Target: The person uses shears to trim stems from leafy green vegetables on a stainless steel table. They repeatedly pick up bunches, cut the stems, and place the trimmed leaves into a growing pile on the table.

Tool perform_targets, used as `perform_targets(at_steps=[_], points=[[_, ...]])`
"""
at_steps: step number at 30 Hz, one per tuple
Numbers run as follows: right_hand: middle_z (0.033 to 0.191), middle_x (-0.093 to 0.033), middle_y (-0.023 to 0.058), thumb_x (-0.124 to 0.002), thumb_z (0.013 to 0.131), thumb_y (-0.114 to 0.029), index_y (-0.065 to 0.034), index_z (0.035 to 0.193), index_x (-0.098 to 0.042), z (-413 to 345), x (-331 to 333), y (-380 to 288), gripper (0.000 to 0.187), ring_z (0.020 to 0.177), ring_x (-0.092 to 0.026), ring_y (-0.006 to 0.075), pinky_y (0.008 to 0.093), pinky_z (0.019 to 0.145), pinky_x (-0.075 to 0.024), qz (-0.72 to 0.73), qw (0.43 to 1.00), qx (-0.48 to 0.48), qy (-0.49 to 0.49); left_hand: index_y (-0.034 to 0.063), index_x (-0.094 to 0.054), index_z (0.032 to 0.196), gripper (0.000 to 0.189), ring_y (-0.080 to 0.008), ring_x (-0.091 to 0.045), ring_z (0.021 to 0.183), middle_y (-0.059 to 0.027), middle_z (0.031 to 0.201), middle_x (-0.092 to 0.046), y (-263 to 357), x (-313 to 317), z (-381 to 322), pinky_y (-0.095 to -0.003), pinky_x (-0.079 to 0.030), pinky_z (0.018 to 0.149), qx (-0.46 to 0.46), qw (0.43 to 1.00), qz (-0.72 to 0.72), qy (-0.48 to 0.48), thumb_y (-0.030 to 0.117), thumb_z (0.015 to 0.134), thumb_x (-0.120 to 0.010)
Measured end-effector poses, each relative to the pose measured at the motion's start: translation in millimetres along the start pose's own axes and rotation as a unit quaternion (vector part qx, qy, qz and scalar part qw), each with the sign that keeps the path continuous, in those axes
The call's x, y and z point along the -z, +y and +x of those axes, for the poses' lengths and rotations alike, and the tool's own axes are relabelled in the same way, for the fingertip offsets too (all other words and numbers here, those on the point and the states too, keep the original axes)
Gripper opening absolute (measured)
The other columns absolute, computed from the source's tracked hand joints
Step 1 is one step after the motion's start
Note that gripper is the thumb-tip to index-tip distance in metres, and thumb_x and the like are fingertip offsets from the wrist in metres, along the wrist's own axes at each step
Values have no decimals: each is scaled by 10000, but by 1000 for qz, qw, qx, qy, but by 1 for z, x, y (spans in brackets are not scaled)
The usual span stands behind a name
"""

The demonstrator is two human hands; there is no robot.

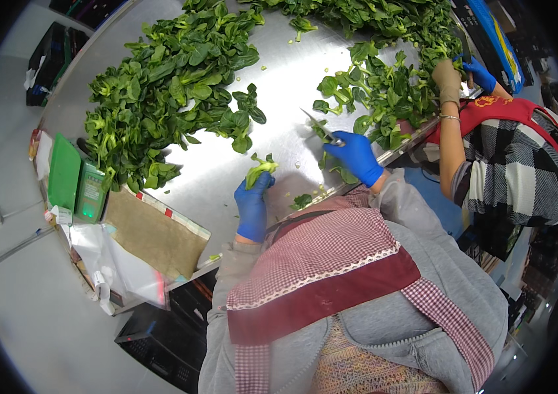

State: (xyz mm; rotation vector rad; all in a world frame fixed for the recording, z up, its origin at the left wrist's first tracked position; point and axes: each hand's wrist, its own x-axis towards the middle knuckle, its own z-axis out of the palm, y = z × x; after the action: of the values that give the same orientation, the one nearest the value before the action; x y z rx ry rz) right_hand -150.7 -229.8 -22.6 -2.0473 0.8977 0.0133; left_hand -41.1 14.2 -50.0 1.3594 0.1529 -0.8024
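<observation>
Blue gloves cover both my hands. My left hand (252, 206) grips a small head of leafy greens (258, 172) between thumb and fingers, its leaves pointing up. My right hand (358, 153), farther right, is closed around a knife, whose blade (317, 122) points up and left over the metal table (289, 88). A few loose leaves lie under and beside the knife. A large pile of leafy greens (160, 83) spreads over the table's left side. A smaller heap (392, 88) lies beyond my right hand, and cut bits are scattered near the front edge.
A co-worker in a checked top (510, 162) works at the right with gloved hands (446, 81) in the greens. At the left edge stand a green scale-like device (90, 192), a brown board (153, 234) and plastic bags (121, 266). A black crate (160, 340) is below the table.
</observation>
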Motion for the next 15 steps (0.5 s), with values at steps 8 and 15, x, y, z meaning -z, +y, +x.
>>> perform_targets(at_steps=[8, 15], points=[[829, -702, 125, -698, 808, -212, -135, 1073, -703, -28, -10, -33, 276, 725, -681, 286, 376, 736, -524, -49, 983, 171, -41, 1, -606, 1136, 285, -113, -558, 758, -24, 893, -596, -7, -20, 6, -236, -460, 709, 139, 973, -179, -38, 243, 985, -594], [856, -691, 139, -654, 826, -225, -152, 1070, -695, -26, -33, -27, 258, 762, -674, 303, 396, 751, -503, -98, 977, 181, -50, 15, -596, 1132, 261, -98, -533, 737, -11, 862, -578, -1, -34, -2, -232, -452, 680, 119, 979, -147, -77, 236, 994, -581]])
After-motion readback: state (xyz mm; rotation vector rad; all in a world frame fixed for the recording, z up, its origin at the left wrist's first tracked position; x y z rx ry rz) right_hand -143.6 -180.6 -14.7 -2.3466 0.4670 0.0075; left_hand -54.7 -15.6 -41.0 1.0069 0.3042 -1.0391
